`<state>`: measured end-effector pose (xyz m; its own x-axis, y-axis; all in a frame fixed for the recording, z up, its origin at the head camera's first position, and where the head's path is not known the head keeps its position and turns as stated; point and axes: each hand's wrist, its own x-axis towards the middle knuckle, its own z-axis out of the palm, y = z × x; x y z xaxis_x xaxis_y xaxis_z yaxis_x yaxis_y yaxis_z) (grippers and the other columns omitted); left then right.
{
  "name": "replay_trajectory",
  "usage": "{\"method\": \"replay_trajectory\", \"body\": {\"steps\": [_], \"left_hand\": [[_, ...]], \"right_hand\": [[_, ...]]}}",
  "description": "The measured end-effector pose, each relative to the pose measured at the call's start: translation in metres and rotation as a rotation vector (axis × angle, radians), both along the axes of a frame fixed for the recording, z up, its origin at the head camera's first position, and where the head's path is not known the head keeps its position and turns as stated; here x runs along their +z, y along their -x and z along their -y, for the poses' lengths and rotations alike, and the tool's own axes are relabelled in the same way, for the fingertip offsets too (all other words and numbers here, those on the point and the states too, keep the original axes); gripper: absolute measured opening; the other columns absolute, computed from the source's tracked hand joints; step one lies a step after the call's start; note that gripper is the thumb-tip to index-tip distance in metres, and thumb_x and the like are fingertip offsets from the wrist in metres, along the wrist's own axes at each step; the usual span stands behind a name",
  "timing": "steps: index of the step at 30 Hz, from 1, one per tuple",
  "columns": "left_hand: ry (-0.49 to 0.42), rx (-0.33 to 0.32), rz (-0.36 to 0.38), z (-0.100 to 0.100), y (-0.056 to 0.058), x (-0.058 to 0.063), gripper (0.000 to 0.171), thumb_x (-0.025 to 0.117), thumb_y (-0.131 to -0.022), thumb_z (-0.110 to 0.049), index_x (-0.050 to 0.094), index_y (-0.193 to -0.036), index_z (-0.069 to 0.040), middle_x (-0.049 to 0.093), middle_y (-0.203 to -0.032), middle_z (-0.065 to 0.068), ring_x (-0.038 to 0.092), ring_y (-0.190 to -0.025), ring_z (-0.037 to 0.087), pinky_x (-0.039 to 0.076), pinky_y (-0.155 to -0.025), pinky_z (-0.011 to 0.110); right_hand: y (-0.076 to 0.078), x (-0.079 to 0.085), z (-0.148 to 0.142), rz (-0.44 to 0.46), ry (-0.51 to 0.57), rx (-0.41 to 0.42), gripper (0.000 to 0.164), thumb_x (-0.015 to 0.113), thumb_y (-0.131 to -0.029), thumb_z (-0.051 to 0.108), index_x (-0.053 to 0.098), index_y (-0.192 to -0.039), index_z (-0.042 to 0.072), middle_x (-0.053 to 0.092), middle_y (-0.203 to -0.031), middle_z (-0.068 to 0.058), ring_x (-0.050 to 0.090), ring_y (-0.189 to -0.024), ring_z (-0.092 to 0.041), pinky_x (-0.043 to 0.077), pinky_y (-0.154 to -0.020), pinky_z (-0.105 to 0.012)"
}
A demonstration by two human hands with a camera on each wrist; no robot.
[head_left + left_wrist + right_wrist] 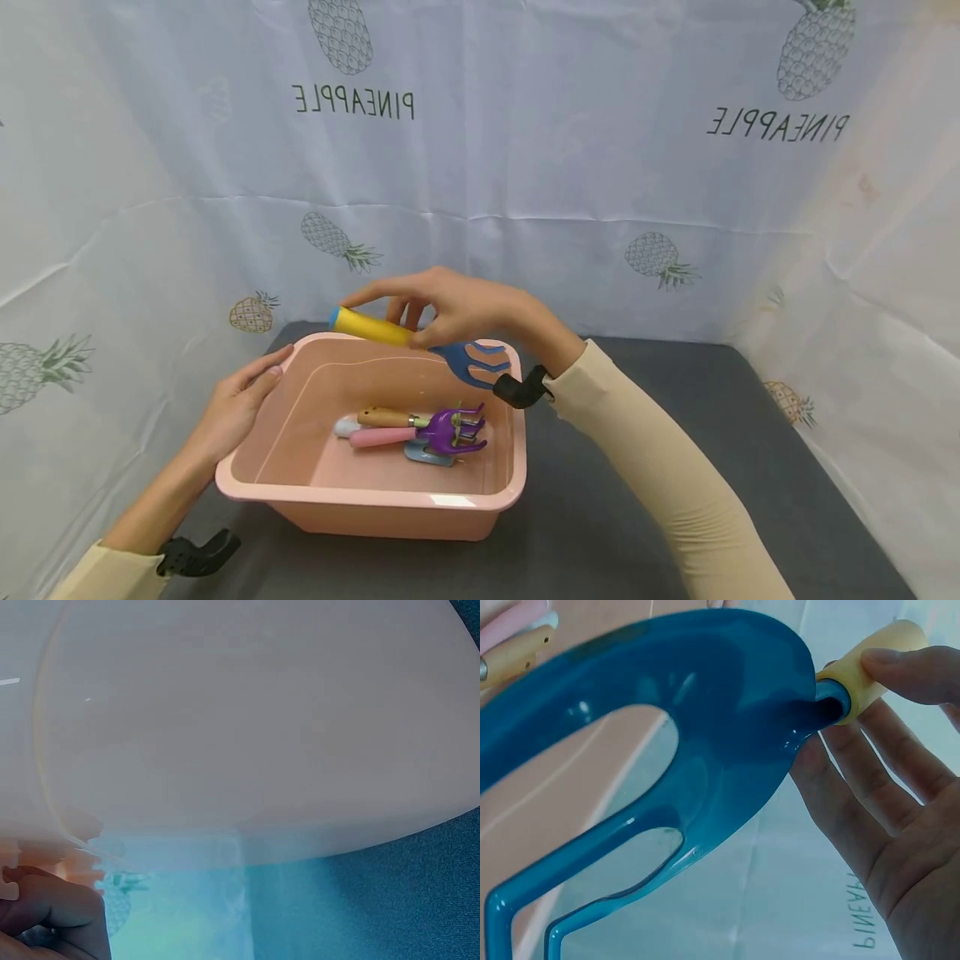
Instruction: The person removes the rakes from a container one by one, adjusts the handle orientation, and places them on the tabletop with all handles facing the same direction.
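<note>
Above the far right part of a pink plastic basin [375, 497], my right hand [465, 302] pinches a hand rake by its yellow handle [371, 327]. The rake's blue pronged head [461, 360] points right, toward my wrist; in the right wrist view that blue head [720, 712] fills much of the picture. My left hand [238, 404] grips the basin's left rim, thumb on top. Inside the basin lie a purple hand rake [442, 431] with a pink handle [382, 437], a tool with a wooden handle [382, 417] and a light blue tool piece [429, 454], overlapping one another.
The basin stands on a dark grey table [637, 467]. Behind and at both sides hangs a pale curtain [525, 150] printed with pineapples. A black wrist mount [521, 388] sits on the right wrist, another mount [197, 554] on the left.
</note>
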<state>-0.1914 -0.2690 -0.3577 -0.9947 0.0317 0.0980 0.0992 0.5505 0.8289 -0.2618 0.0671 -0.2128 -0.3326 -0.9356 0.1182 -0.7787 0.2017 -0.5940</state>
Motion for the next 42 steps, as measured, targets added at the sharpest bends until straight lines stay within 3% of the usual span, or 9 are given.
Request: {"method": "replay_trajectory", "body": {"steps": [8,14,20,24,27,30,32,40,42], "left_hand": [[-0.008,0.005,-0.006,0.0,-0.002,0.0,0.057,0.041,-0.113,-0.041,0.038,-0.161,-0.011,0.036,-0.163,0.025,0.041,-0.106,-0.028,0.046,-0.08,0.003],[-0.005,0.005,-0.015,0.001,-0.003,0.0,0.057,0.041,-0.113,-0.04,0.038,-0.161,-0.01,0.036,-0.163,0.025,0.041,-0.106,-0.028,0.046,-0.08,0.003],[-0.001,0.0,-0.005,0.001,-0.004,0.002,0.058,0.04,-0.112,-0.042,0.038,-0.161,-0.012,0.036,-0.163,0.025,0.044,-0.104,-0.028,0.048,-0.08,0.005],[-0.004,-0.002,0.008,0.001,-0.005,0.003,0.059,0.04,-0.112,-0.045,0.037,-0.162,-0.013,0.035,-0.164,0.025,0.047,-0.103,-0.026,0.05,-0.079,0.007],[-0.001,-0.01,0.012,0.001,-0.006,0.002,0.059,0.039,-0.112,-0.046,0.036,-0.162,-0.015,0.034,-0.165,0.024,0.055,-0.114,-0.013,0.049,-0.08,0.007],[0.01,-0.014,0.012,0.001,-0.006,0.002,0.059,0.038,-0.112,-0.047,0.037,-0.162,-0.016,0.034,-0.165,0.023,0.054,-0.126,0.0,0.048,-0.082,0.006],[0.017,-0.014,0.008,0.001,-0.005,0.002,0.059,0.038,-0.112,-0.047,0.037,-0.162,-0.017,0.034,-0.166,0.021,0.052,-0.129,0.002,0.047,-0.083,0.005],[0.001,-0.007,-0.003,0.0,-0.004,0.002,0.058,0.039,-0.112,-0.045,0.038,-0.161,-0.014,0.036,-0.164,0.023,0.043,-0.109,-0.023,0.048,-0.081,0.006],[-0.004,-0.009,0.0,0.0,-0.004,0.002,0.058,0.039,-0.112,-0.045,0.038,-0.161,-0.014,0.036,-0.164,0.023,0.043,-0.108,-0.024,0.048,-0.081,0.006]], "right_hand": [[-0.002,0.009,-0.018,-0.058,-0.017,-0.036,0.068,0.058,-0.09,-0.001,0.052,-0.152,0.026,0.068,-0.129,0.007,0.071,-0.096,-0.006,0.059,-0.088,-0.026],[0.0,0.011,-0.033,-0.071,-0.04,-0.072,0.069,0.056,-0.09,-0.001,0.052,-0.152,0.029,0.067,-0.132,0.006,0.071,-0.101,-0.013,0.059,-0.087,-0.028],[0.003,0.01,-0.05,-0.096,-0.072,-0.104,0.066,0.059,-0.093,0.002,0.051,-0.152,0.03,0.069,-0.128,0.002,0.071,-0.099,-0.015,0.059,-0.087,-0.029],[0.006,0.006,-0.061,-0.123,-0.092,-0.136,0.066,0.06,-0.094,0.002,0.051,-0.153,0.031,0.065,-0.133,0.002,0.069,-0.1,-0.012,0.058,-0.088,-0.029],[0.008,0.003,-0.07,-0.14,-0.106,-0.164,0.066,0.06,-0.094,0.003,0.051,-0.153,0.031,0.064,-0.134,0.003,0.069,-0.099,-0.012,0.059,-0.088,-0.029],[0.011,-0.001,-0.079,-0.14,-0.118,-0.184,0.066,0.062,-0.094,0.002,0.051,-0.153,0.03,0.064,-0.131,0.001,0.069,-0.099,-0.014,0.059,-0.088,-0.031],[0.012,-0.002,-0.085,-0.139,-0.127,-0.195,0.066,0.062,-0.095,0.002,0.051,-0.153,0.029,0.065,-0.13,-0.001,0.07,-0.099,-0.016,0.06,-0.088,-0.032],[0.018,-0.013,-0.111,-0.067,-0.192,-0.28,0.07,0.059,-0.094,-0.001,0.049,-0.154,0.032,0.063,-0.135,-0.006,0.07,-0.105,-0.02,0.061,-0.084,-0.035],[0.021,-0.017,-0.118,-0.065,-0.203,-0.287,0.07,0.059,-0.094,-0.001,0.048,-0.155,0.031,0.064,-0.134,-0.007,0.07,-0.106,-0.022,0.061,-0.084,-0.036]]}}
